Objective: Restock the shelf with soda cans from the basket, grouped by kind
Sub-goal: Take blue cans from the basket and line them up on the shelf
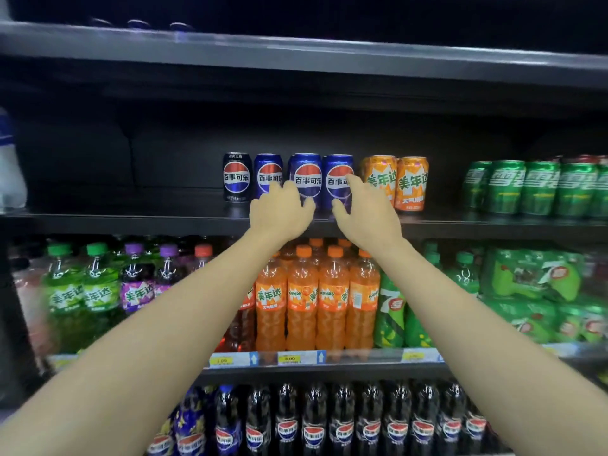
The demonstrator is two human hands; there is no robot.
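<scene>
Soda cans (307, 179) are flanked by left hand (279, 212) and right hand (365, 212), fingers spread, nothing gripped; neighbouring orange cans (394, 182) could be knocked over

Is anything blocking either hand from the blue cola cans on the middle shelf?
Nothing visible does. The left hand and right hand are directly in front of the blue cans, with only open shelf edge below. The orange cans stand off to the right, clear of the reach.
</scene>
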